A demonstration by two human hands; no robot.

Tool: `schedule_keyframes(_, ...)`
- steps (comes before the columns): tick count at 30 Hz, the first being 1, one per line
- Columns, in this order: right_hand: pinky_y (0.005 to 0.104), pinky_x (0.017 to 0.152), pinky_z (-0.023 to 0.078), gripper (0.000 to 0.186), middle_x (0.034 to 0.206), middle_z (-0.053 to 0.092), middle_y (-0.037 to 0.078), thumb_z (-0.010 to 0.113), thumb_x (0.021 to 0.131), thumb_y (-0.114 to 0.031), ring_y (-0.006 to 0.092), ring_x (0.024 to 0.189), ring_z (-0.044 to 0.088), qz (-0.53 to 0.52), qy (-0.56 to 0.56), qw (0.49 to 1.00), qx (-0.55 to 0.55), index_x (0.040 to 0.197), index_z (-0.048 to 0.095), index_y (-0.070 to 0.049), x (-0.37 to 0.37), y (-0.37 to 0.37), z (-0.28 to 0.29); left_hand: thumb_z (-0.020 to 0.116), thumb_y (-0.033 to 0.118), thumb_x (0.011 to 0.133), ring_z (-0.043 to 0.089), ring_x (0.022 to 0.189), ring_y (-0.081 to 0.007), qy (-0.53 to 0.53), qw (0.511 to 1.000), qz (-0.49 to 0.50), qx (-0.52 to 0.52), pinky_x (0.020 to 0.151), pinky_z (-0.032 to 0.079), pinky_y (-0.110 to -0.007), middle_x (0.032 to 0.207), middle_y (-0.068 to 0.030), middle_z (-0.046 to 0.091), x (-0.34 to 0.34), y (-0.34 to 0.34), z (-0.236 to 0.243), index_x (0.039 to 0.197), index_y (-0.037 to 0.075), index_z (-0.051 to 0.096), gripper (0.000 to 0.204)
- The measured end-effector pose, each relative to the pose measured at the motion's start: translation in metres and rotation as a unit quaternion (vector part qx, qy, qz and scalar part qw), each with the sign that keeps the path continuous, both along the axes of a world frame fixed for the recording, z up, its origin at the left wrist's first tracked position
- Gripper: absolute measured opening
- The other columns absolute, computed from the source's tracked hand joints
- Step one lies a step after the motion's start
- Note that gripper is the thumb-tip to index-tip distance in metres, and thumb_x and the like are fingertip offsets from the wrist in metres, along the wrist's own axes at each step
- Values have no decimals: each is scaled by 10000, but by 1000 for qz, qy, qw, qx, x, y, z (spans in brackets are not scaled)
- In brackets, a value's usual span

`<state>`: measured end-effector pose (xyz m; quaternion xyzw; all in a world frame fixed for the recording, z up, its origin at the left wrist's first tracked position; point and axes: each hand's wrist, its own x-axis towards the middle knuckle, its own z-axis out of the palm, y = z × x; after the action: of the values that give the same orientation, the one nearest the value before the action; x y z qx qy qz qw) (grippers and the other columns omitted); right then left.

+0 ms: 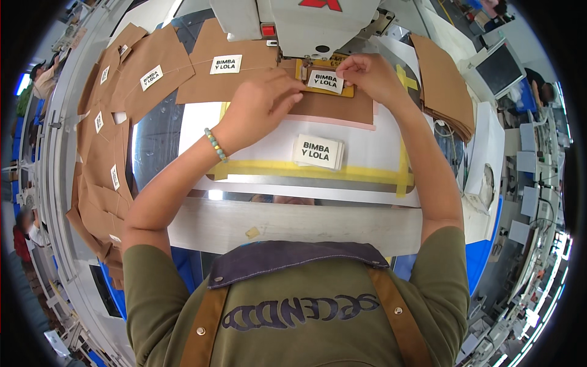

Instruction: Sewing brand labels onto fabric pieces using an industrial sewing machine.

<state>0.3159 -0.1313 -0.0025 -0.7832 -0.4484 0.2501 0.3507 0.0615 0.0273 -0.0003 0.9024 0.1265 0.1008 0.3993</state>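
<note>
A white label (pixel 325 81) with dark print sits inside a yellow frame (pixel 345 92) under the sewing machine's head. At its right edge, my right hand (pixel 374 74) pinches the label between thumb and bent fingers. My left hand (pixel 260 105), a beaded bracelet on its wrist, hovers left of the frame with thumb and index apart and nothing visible between them. Beneath the frame lies a brown fabric piece (pixel 333 112). Nearer to me, a stack of white labels (pixel 318 151) rests on the white work surface.
The sewing machine head (pixel 324 30) overhangs the work. Brown pieces bearing labels (pixel 143 79) spread along the left and hang over the edge. At right stand a stack of plain brown pieces (pixel 443 85) and a screen (pixel 500 68). Yellow tape (pixel 367 176) borders the surface.
</note>
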Motion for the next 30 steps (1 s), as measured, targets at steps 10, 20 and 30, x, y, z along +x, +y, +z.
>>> schedule_keyframes(10, 365, 779, 593, 178, 880, 814, 137, 793, 918, -208, 236, 820, 783, -15, -97, 994, 37, 994, 836, -53, -5, 17, -5, 729, 255, 1013, 479, 1472, -364, -99, 944, -130, 286, 1246, 395, -471, 1594, -97, 590, 18, -3, -27, 1535, 52, 601, 575)
schedule_keyframes(20, 433, 995, 581, 219, 1356, 730, 111, 712, 989, -115, 317, 1234, 702, 139, -335, 929, 71, 1167, 810, -31, -16, -30, 6, 707, 258, 1035, 401, 1549, -375, -90, 957, -128, 246, 1280, 359, -497, 1618, -95, 574, 18, 7, -30, 1548, 64, 599, 559)
schedule_keyframes(30, 428, 1040, 577, 287, 1367, 742, 86, 693, 929, -72, 281, 1278, 666, 191, -455, 864, 99, 1198, 789, -35, -24, -49, 1, 694, 256, 1049, 434, 1553, -356, -65, 957, -114, 259, 1275, 384, -476, 1640, -72, 565, 22, 18, -33, 1490, 59, 655, 484)
